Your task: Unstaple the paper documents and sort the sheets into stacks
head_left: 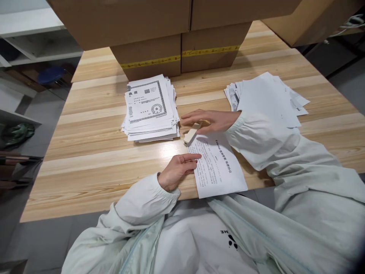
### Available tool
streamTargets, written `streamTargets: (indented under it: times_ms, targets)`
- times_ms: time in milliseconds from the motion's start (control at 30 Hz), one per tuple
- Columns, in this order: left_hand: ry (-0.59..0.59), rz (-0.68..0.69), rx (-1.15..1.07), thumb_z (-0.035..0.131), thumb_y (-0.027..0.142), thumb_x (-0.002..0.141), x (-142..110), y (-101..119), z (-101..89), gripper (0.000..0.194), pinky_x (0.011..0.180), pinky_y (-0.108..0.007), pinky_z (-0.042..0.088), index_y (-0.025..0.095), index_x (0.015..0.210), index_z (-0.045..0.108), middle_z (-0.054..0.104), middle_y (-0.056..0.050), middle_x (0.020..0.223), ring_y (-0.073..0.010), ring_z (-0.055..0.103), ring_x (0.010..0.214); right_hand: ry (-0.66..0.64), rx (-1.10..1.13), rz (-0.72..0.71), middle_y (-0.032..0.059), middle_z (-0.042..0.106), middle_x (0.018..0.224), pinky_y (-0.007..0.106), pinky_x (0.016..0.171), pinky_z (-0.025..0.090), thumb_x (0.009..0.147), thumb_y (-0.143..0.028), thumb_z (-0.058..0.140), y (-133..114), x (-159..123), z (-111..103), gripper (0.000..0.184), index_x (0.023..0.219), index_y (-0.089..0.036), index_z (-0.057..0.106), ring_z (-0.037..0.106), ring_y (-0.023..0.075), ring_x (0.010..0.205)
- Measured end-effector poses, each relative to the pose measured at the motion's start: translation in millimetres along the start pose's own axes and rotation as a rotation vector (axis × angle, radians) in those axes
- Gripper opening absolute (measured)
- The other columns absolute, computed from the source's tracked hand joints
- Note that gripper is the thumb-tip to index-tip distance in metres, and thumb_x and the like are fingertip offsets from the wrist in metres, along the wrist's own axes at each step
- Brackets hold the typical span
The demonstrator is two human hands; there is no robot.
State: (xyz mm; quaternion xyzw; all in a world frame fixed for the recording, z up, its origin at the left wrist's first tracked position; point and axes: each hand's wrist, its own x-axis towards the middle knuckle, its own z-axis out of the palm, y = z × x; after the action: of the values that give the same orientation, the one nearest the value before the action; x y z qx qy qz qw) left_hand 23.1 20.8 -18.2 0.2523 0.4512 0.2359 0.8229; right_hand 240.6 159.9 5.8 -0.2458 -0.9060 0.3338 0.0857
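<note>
My right hand (213,120) is around the back end of a small cream stapler (192,134), with the fingers over it and the thumb on the near side. The stapler's front end meets the upper left corner of a printed document (221,163), which lies sideways at the table's near edge. My left hand (182,167) grips the document's left edge, index finger stretched across the top of the paper. Whether the document is one sheet or a few, I cannot tell.
A thick pile of printed certificates (148,106) stands left of the stapler. Another loose pile of papers (264,97) lies beyond my right forearm. Large cardboard boxes (148,57) with yellow tape are stacked at the back of the wooden table (94,152).
</note>
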Motion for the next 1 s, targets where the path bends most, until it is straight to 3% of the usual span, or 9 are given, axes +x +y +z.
streamTargets:
  times_ms: [100, 233, 433, 567, 767, 1000]
  targets:
    - [0.013, -0.008, 0.008, 0.078, 0.012, 0.069, -2, 1, -1.7, 0.030, 0.084, -0.028, 0.048, 0.012, 0.099, 0.077, 0.073, -0.005, 0.084, -0.0117, 0.065, 0.077, 0.015, -0.059, -0.042, 0.0089, 0.064, 0.133, 0.040, 0.109, 0.035, 0.092, -0.029, 0.057, -8, 8, 13, 0.036, 0.126, -0.024, 0.067, 0.051, 0.0233, 0.127]
    - [0.002, -0.012, 0.005, 0.077, 0.012, 0.069, -3, 0, -1.2, 0.029, 0.084, -0.029, 0.049, 0.011, 0.097, 0.077, 0.073, -0.005, 0.084, -0.0112, 0.064, 0.076, -0.023, -0.116, -0.036, 0.0078, 0.072, 0.115, 0.039, 0.100, 0.040, 0.093, -0.018, 0.051, -10, 12, 20, 0.031, 0.115, -0.023, 0.072, 0.058, 0.0222, 0.114]
    - [-0.012, 0.003, 0.001, 0.078, 0.013, 0.068, -2, -1, -2.0, 0.028, 0.083, -0.029, 0.048, 0.012, 0.096, 0.077, 0.073, -0.005, 0.084, -0.0117, 0.064, 0.076, -0.075, -0.126, -0.050, 0.0044, 0.074, 0.114, 0.038, 0.101, 0.040, 0.090, -0.016, 0.055, -3, 13, 9, 0.026, 0.097, -0.025, 0.078, 0.056, 0.0218, 0.117]
    - [-0.006, 0.002, 0.014, 0.077, 0.012, 0.068, -2, -1, -1.5, 0.026, 0.083, -0.029, 0.047, 0.012, 0.095, 0.077, 0.071, -0.004, 0.081, -0.0112, 0.063, 0.074, -0.066, -0.047, -0.015, 0.0048, 0.070, 0.124, 0.039, 0.103, 0.041, 0.089, -0.017, 0.056, -8, 15, 2, 0.027, 0.103, -0.025, 0.078, 0.055, 0.0222, 0.123]
    - [-0.005, -0.010, 0.035, 0.074, 0.011, 0.070, -2, -2, 0.1, 0.026, 0.083, -0.029, 0.046, 0.012, 0.096, 0.077, 0.071, -0.004, 0.080, -0.0110, 0.062, 0.074, 0.171, -0.049, 0.182, 0.0077, 0.074, 0.110, 0.032, 0.088, 0.045, 0.092, -0.020, 0.048, -26, 23, 10, 0.033, 0.110, -0.017, 0.075, 0.063, 0.0200, 0.101]
    - [-0.020, -0.017, 0.036, 0.075, 0.010, 0.069, -2, -2, 1.4, 0.027, 0.080, -0.028, 0.045, 0.013, 0.096, 0.077, 0.070, -0.003, 0.079, -0.0105, 0.061, 0.074, 0.316, -0.250, 0.438, 0.0094, 0.072, 0.091, 0.030, 0.075, 0.034, 0.100, -0.032, 0.038, -24, 45, 42, 0.040, 0.085, -0.014, 0.071, 0.059, 0.0199, 0.086]
